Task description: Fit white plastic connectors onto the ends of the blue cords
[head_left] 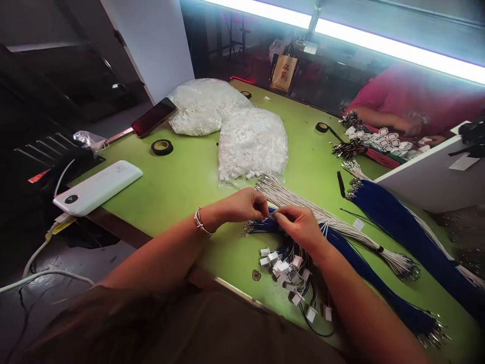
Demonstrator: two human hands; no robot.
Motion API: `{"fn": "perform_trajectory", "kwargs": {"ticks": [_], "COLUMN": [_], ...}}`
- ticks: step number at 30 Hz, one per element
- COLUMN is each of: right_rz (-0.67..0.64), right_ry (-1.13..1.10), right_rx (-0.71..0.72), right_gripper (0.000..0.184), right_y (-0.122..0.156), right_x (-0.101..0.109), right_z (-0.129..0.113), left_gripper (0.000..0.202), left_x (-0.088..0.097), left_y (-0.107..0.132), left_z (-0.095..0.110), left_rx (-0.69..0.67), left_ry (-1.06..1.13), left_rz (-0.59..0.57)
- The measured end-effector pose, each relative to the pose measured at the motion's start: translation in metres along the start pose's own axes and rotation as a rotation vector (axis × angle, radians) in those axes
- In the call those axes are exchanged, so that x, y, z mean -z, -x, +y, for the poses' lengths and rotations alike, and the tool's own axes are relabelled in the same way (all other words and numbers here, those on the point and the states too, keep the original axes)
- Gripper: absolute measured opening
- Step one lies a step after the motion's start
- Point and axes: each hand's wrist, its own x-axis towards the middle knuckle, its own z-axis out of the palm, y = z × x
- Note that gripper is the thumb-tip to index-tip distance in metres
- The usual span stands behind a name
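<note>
My left hand (250, 205), with a bracelet at its wrist, is closed in a pinch, and a small white connector (264, 218) shows at its fingertips. Facing it closely, my right hand (301, 223) is pinched too; what lies between its fingers is too small to make out. Beneath both hands runs a bundle of blue wires (348, 255) with metal-tipped ends. A bundle of white wires (314, 205) lies just beyond them. Below my right hand, wires with white connectors (282, 268) on their ends lie in a loose heap near the table's front edge.
Clear bags of white connectors (253, 144) lie on the green table (189, 172). Left are a black tape roll (162, 147), a phone (153, 117) and a white power bank (98, 188). More blue wires (401, 227) lie right; a person in pink (417, 96) sits opposite, beyond a panel.
</note>
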Motion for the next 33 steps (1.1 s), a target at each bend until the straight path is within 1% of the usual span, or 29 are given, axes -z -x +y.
{"fn": "perform_trajectory", "kwargs": {"ticks": [2,4,6,8,10,13,15,17,19,21,22,24,27,29,31,33], "right_rz": [0.05,0.065,0.019,-0.028,-0.038,-0.039,-0.027,0.011,0.046,0.082,0.104,0.151,0.214,0.277,0.329,0.339], "right_ry": [0.072,0.249,0.414,0.483,0.428,0.165,-0.006,-0.086,-0.119,-0.14,-0.141,-0.109,-0.028,0.003,0.006,-0.002], "right_rx": [-0.024,-0.024,-0.036,-0.089,-0.166,-0.246,-0.268,-0.282,-0.29,-0.271,-0.243,-0.157,-0.032,-0.004,-0.005,-0.002], "right_gripper": [0.021,0.018,0.014,0.012,0.011,0.011,0.016,0.019,0.018,0.018,0.018,0.018,0.018,0.019,0.019,0.019], "right_y": [-0.013,-0.03,-0.047,-0.061,-0.071,-0.075,-0.075,-0.073,-0.07,-0.067,-0.065,-0.059,-0.045,-0.032,-0.019,-0.007], "right_x": [0.005,0.005,0.001,-0.005,-0.009,-0.007,-0.002,0.004,0.009,0.012,0.012,0.012,0.011,0.011,0.01,0.009], "right_z": [0.002,0.002,0.002,0.003,0.006,0.016,0.02,0.019,0.01,-0.004,-0.012,-0.026,-0.036,-0.035,-0.028,-0.019], "left_gripper": [0.019,0.021,0.022,0.022,0.021,0.019,0.019,0.017,0.015,0.013,0.011,0.008,0.007,0.01,0.016,0.022], "left_x": [-0.001,-0.005,-0.01,-0.013,-0.014,-0.014,-0.014,-0.015,-0.016,-0.018,-0.019,-0.02,-0.021,-0.021,-0.022,-0.023], "left_y": [0.003,0.005,0.006,0.008,0.008,0.009,0.009,0.008,0.006,0.003,0.001,-0.002,-0.004,-0.004,-0.004,-0.005], "left_z": [0.004,0.008,0.011,0.013,0.014,0.014,0.015,0.016,0.015,0.013,0.012,0.008,0.005,0.004,0.003,0.001], "left_rx": [-0.008,-0.039,-0.073,-0.078,-0.059,-0.028,-0.007,0.001,-0.01,-0.018,-0.015,-0.008,0.006,0.027,0.047,0.05], "left_ry": [-0.024,-0.019,-0.019,-0.038,-0.056,-0.046,-0.005,0.046,0.124,0.236,0.3,0.423,0.567,0.656,0.741,0.808], "left_rz": [-0.061,-0.092,-0.113,-0.134,-0.147,-0.146,-0.141,-0.099,-0.002,0.111,0.155,0.207,0.234,0.266,0.292,0.293]}}
